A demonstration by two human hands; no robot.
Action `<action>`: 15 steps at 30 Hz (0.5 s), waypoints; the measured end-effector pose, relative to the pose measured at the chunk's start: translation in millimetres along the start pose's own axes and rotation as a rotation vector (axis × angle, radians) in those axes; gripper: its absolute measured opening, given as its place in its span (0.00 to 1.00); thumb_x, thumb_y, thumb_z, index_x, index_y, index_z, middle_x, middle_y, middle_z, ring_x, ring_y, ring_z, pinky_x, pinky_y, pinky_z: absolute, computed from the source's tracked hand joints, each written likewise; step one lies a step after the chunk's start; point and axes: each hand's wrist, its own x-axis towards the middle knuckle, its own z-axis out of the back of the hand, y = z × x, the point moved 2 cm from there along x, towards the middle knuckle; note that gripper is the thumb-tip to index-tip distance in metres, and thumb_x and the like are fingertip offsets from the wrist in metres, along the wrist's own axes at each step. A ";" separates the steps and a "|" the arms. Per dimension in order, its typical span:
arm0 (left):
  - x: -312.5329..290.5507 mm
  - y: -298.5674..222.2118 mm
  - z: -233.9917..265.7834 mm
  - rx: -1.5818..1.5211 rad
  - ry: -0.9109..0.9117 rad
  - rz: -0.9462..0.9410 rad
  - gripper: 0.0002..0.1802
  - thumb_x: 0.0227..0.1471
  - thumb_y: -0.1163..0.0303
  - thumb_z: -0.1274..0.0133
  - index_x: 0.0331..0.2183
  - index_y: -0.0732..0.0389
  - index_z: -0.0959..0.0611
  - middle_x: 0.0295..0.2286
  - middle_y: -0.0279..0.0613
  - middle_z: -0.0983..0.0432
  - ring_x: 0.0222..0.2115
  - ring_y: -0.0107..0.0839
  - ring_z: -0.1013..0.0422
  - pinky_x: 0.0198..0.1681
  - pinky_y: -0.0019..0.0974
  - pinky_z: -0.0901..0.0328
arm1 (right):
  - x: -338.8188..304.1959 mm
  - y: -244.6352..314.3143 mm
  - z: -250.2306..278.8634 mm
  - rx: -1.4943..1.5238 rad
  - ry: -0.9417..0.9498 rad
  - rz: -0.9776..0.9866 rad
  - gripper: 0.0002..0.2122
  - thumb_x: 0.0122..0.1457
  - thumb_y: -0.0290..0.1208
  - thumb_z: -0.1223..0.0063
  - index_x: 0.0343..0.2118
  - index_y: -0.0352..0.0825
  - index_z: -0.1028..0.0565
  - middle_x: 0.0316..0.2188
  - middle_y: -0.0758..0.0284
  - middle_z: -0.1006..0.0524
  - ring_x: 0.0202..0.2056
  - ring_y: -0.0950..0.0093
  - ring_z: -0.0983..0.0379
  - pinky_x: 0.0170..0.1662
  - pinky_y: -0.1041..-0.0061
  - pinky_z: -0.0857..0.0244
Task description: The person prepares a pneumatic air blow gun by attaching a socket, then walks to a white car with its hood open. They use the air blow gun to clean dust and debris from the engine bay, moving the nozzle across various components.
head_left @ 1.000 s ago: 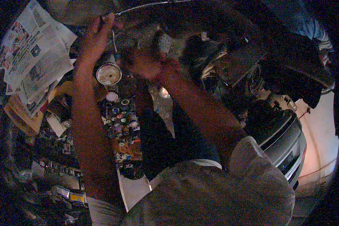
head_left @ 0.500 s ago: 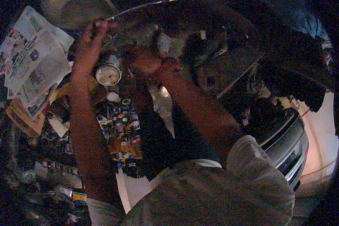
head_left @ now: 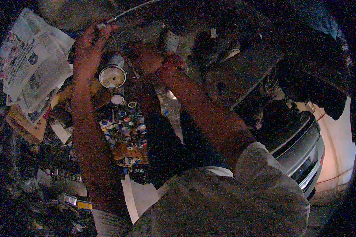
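Note:
In the dim light my left hand (head_left: pixel 90 49) is raised at the upper left. Its fingers close around the pale near end of a thin, curved, shiny rod or rim (head_left: pixel 124 15), which arcs away to the upper right. My right hand (head_left: pixel 146 59) reaches in beside it, dark and smeared, so its fingers and anything in them cannot be made out. A reddish band (head_left: pixel 171 65) circles that wrist. Between the two hands, slightly nearer me, stands an open round can (head_left: pixel 112 77) with light, stained contents.
Newspapers (head_left: pixel 39 63) spread at the left above a cardboard box (head_left: pixel 27 122). Nearer me are a white lid (head_left: pixel 117 99) and many small bottles and caps (head_left: pixel 126 126). A dark board or table (head_left: pixel 245 75) lies to the right, with a parked car (head_left: pixel 296 154) beyond.
My left hand has shifted slightly, and more of the rod's pale end shows at its fingers. My right hand and wrist have moved a little to the left.

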 end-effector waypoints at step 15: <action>-9.1 35.3 -6.3 -0.043 0.037 0.133 0.27 0.58 0.41 0.41 0.47 0.52 0.14 0.39 0.38 0.18 0.40 0.33 0.23 0.46 0.36 0.30 | 0.4 18.1 8.8 -0.197 0.009 -0.013 0.20 0.64 0.46 0.43 0.46 0.31 0.20 0.38 0.59 0.18 0.41 0.63 0.21 0.46 0.61 0.26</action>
